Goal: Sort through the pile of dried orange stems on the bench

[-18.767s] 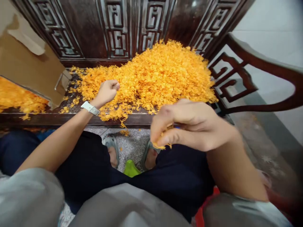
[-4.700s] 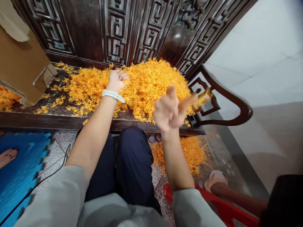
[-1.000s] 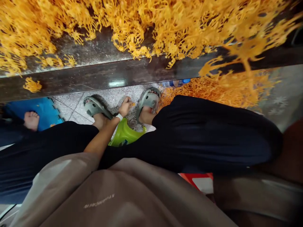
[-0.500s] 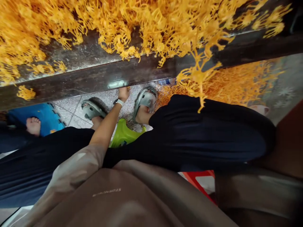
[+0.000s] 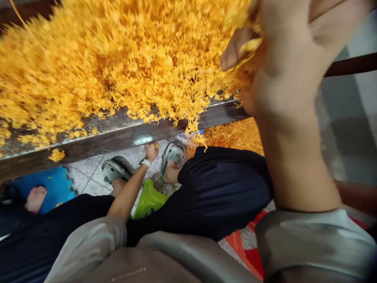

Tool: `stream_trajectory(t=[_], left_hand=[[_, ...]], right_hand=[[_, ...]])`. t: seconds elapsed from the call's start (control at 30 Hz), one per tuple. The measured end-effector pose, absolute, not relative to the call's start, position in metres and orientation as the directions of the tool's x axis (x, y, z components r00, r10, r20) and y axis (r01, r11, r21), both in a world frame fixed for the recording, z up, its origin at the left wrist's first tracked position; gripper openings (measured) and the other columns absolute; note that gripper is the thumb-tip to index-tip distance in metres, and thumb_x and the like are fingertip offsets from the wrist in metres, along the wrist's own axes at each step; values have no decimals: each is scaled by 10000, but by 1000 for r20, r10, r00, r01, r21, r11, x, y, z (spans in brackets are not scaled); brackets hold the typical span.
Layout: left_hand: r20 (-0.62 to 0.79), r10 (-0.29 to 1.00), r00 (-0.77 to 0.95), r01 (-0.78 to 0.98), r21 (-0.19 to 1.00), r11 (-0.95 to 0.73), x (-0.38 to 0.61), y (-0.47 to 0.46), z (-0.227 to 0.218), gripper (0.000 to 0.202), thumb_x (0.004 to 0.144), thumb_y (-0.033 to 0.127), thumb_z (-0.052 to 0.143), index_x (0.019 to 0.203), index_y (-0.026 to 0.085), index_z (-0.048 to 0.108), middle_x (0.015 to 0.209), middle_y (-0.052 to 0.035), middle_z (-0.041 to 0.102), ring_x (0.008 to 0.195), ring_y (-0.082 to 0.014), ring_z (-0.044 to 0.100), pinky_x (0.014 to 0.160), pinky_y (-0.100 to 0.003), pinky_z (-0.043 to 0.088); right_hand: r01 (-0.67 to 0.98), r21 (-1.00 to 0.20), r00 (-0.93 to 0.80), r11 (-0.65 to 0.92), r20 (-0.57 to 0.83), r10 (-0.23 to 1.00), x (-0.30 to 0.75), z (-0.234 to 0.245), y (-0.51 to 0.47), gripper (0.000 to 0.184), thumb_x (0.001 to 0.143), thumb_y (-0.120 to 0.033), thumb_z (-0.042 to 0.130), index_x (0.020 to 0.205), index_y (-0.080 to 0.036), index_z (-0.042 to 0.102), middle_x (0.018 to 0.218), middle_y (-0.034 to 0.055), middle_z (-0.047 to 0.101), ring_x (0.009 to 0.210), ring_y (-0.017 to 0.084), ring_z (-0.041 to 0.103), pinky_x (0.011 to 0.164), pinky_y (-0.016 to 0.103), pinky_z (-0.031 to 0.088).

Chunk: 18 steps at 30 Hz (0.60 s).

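A thick heap of orange, spidery soft-plastic pieces (image 5: pixel 118 63) covers the dark tabletop. At the upper right, my right hand (image 5: pixel 282 59) is blurred and large over the heap's right end. Its fingers curl, with orange pieces showing between thumb and palm; the far fingers are cut off or hidden. My left hand (image 5: pixel 152 152), with a watch at the wrist, hangs low between my legs under the table's front edge. It looks closed, with a small orange bit at its fingers; what else it holds is hidden.
The table's dark front edge (image 5: pixel 108 143) crosses the view, a loose orange piece (image 5: pixel 57 155) stuck on it. More orange pieces (image 5: pixel 235 135) lie below, at right. A green stool (image 5: pixel 150 199) shows between my legs. Another person's bare foot (image 5: pixel 37 198) rests on a blue mat (image 5: pixel 59 184).
My right hand and forearm have come into view at the right, reaching over the heap. The view has tilted up, showing more of the heap. My left hand stays low under the edge.
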<state>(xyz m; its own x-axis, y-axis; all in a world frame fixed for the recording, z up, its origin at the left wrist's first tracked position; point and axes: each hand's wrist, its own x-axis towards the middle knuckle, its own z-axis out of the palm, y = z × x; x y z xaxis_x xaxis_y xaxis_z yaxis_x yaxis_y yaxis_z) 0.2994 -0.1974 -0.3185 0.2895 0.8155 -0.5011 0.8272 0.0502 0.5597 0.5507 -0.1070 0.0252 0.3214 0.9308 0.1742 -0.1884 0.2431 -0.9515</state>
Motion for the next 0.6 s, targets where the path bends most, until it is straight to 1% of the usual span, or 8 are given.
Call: stream_trajectory(t=[0.1,0.17,0.23,0.3,0.37,0.43,0.5,0.6], left_hand=[[-415,829,375,780,625,-40,302,-230,-288,142,879,64,602,873,199,646,968,-169,704,969,-327,688,882,-445,524],[-334,801,497,710,687,-154,302,-247,-254,168,876,58,622,894,225,641,990,-120,699,980,-279,693,880,-390,541],[-204,781,591,631,719,-290,297,-251,-205,242,906,15,522,979,212,642,991,-81,676,962,-220,682,876,-352,548],[159,768,620,446,735,-512,291,-235,-141,258,924,6,505,1022,203,640,953,-67,660,903,-193,659,809,-329,537],[431,699,570,384,613,-691,287,-200,-70,249,932,1,549,1015,214,647,963,-53,698,921,-180,664,837,-323,529],[660,615,431,436,444,-782,289,-148,-4,146,932,90,686,990,222,658,925,-32,709,874,-175,664,807,-317,524],[755,572,321,472,396,-788,294,-85,47,150,933,209,754,1070,221,694,1025,-53,739,932,-195,682,851,-332,545],[690,594,413,441,419,-793,303,9,88,255,956,271,741,1200,200,735,1209,-95,769,1091,-234,706,1010,-372,545]], right_hand=[[105,-892,164,440,452,877,550,38,-109,235,953,-208,601,724,-256,574,695,-86,495,629,22,520,690,188,464],[75,-850,176,521,526,832,550,37,-109,263,993,-205,592,737,-247,552,699,-79,502,600,23,517,632,177,460],[32,-805,159,593,590,792,552,33,-105,274,1011,-222,645,755,-234,549,690,-71,538,542,32,503,549,189,444],[28,-812,109,583,582,806,554,28,-101,281,1005,-245,700,765,-225,557,670,-58,563,507,48,506,489,221,421],[45,-858,76,512,514,854,553,26,-95,310,998,-253,717,742,-226,544,620,-62,526,489,61,495,473,237,391],[52,-887,92,460,463,882,548,31,-90,340,999,-280,716,728,-226,517,601,-65,488,499,71,465,497,245,378],[46,-904,115,426,428,896,538,41,-85,368,991,-323,723,730,-231,481,601,-62,472,532,88,443,531,256,375],[70,-921,127,384,390,912,513,61,-85,353,1003,-321,684,749,-236,456,611,-47,466,582,110,437,572,276,366]])
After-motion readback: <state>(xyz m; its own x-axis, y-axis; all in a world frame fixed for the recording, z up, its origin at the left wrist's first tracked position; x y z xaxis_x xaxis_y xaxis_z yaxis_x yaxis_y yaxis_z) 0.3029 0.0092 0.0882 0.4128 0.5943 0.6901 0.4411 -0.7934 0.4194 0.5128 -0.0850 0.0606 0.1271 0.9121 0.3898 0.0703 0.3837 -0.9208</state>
